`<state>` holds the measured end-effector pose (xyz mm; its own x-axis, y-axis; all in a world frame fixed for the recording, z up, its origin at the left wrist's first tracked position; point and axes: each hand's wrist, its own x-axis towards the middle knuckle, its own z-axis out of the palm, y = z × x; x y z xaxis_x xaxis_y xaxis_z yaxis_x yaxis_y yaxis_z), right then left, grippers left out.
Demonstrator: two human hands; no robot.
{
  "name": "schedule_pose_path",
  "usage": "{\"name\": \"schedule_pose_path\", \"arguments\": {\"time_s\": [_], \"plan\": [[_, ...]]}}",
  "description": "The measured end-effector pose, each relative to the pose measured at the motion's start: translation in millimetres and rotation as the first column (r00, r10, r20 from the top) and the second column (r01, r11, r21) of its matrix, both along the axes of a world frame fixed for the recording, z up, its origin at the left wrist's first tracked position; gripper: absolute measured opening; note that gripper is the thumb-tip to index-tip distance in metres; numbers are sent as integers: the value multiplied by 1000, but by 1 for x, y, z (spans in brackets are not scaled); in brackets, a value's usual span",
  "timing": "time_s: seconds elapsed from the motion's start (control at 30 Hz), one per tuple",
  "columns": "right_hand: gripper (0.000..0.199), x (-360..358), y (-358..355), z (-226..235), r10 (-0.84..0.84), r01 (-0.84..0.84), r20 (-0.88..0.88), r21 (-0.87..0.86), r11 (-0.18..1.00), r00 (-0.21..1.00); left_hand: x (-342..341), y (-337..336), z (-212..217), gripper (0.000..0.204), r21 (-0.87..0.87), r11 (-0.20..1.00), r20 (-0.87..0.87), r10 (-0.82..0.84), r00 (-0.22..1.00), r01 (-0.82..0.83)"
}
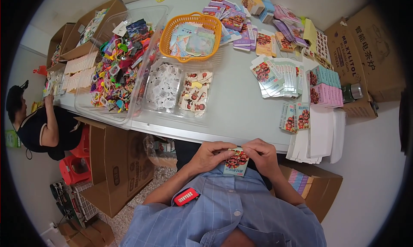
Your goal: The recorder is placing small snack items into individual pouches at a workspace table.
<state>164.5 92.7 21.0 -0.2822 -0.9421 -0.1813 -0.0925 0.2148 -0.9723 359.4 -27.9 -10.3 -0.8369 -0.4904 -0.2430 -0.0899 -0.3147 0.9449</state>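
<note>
At the table's near edge, close against my shirt, I hold a small light-green printed box (235,163) with red cartoon figures. My left hand (211,156) grips its upper left edge, fingers bent over it. Curled at its upper right corner is my right hand (263,156), thumb and fingers closed on the box. Past my right hand lie more green boxes (296,117) of the same print. Farther off is a fanned pile of flat green cartons (277,78).
A clear tub (118,75) of colourful trinkets stands left, beside a clear tray of cards and small packets (163,87). An orange basket (190,19) holds card sheets. Stacked boxes (325,87) and white cartons (322,135) line the right. Another person (51,133) works at far left.
</note>
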Motion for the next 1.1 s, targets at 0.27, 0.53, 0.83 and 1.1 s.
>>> {"name": "schedule_pose_path", "arguments": {"time_s": [0.27,0.53,0.83,1.1], "plan": [[11,3,7,6,-21,18,-110,-22,1000,994,1,6,4,25,78,997,9,-19,1000,18],[12,10,10,2,-98,96,-79,-28,995,992,0,6,3,22,69,998,101,5,995,-12],[20,-2,16,-8,-17,35,173,-102,994,985,1,3,8,24,52,996,51,71,996,-74],[20,-7,21,-7,0,30,320,-89,996,948,5,8,5,24,-12,999,33,35,999,-35]]}}
